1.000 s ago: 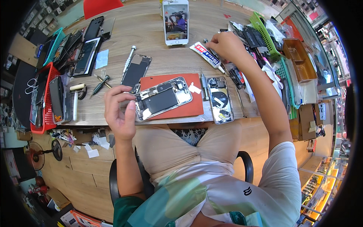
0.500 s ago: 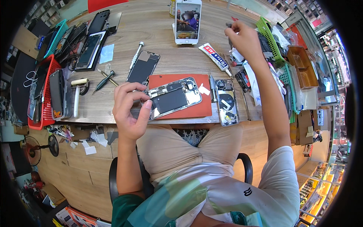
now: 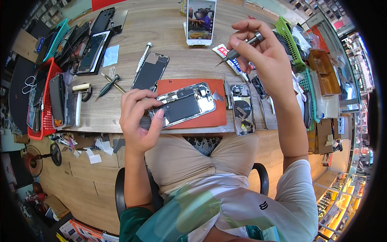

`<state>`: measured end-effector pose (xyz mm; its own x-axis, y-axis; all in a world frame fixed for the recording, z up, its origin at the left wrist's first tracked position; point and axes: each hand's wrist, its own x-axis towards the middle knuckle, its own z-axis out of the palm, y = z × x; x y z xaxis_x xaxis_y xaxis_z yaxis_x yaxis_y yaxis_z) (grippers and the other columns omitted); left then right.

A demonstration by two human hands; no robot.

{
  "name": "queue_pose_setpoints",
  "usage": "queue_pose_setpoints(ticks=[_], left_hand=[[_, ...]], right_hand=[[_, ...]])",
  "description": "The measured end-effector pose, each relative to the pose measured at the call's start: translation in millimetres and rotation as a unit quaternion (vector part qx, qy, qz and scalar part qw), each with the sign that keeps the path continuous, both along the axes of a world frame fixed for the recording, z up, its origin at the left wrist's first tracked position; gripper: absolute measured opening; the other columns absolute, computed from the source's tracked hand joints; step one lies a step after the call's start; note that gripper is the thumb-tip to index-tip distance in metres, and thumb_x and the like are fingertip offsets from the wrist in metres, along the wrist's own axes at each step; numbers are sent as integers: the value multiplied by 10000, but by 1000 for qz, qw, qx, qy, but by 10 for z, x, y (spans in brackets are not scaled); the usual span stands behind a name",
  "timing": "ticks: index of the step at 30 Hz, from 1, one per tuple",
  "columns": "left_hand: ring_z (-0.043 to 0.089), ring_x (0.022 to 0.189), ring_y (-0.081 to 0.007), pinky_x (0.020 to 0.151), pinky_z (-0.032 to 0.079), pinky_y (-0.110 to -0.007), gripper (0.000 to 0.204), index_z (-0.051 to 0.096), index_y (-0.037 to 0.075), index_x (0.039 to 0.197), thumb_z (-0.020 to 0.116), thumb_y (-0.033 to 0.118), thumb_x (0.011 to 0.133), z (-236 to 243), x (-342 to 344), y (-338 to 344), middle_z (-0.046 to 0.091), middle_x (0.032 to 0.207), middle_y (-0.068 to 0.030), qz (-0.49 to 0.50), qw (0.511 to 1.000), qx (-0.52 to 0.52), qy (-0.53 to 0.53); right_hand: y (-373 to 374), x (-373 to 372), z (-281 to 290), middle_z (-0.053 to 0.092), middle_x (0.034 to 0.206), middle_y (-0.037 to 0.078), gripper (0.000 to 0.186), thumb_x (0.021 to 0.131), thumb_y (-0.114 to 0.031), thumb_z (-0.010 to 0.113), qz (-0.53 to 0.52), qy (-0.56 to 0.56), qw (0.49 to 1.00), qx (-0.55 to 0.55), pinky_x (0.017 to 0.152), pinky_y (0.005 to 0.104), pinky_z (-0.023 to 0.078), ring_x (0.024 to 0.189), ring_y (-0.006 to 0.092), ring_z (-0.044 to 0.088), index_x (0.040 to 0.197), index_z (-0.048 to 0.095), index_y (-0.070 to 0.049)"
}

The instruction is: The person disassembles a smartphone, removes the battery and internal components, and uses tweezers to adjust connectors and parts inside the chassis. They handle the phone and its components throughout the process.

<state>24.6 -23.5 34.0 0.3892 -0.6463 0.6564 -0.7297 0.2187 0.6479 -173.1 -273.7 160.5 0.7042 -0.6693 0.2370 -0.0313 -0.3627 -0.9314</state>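
An opened phone (image 3: 181, 109) with its battery and board showing lies tilted on a red-brown mat (image 3: 219, 117). Its left end is gripped by my left hand (image 3: 141, 117), thumb on the near edge and fingers over the far side. Up at the right, my right hand (image 3: 260, 52) holds a small grey screwdriver (image 3: 245, 47), its thin tip pointing down and left above a white, red and blue glue tube (image 3: 231, 62). Right of the mat lie a slim metal tool (image 3: 227, 94) and a second opened phone housing (image 3: 243, 109) with loose small parts inside.
A detached screen (image 3: 151, 70), a silver screwdriver (image 3: 144, 60) and a dark screwdriver (image 3: 108, 86) lie to the left, near a white-handled hammer (image 3: 79, 105). Red basket (image 3: 47, 117) and green basket (image 3: 292, 48) flank the table. A white phone (image 3: 200, 22) stands upright at the back.
My right hand has come nearer and now shows a screwdriver between its fingers, tip downward. My left hand still grips the opened phone, which has barely shifted.
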Motion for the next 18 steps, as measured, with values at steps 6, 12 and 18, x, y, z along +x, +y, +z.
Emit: queue_pose_setpoints(ticks=[6,12,18], left_hand=[[645,1102,-358,1004,522,-460,200,772,2,1019,811,43,827,-9,3,0,755,1144,-162,-4,1000,-5,-8],[642,1128,-341,1035,514,-458,151,802,-19,1012,754,14,872,-20,-21,33,766,1157,-180,-10,1000,3,-3],[649,1127,-354,1029,524,-470,218,856,-3,1030,756,13,836,54,-46,54,781,1152,-161,-1,1000,16,-13]], right_hand=[[185,-34,-77,743,1139,37,312,1059,-114,774,18,13,1000,0,692,250,571,771,72,691,1335,667,-13],[408,58,-148,750,1122,50,302,1054,-108,774,62,29,997,-22,701,273,600,848,92,734,1318,663,-13],[591,233,-155,726,1172,65,290,1077,-66,770,118,59,988,-82,792,255,620,992,96,715,1333,651,-3]])
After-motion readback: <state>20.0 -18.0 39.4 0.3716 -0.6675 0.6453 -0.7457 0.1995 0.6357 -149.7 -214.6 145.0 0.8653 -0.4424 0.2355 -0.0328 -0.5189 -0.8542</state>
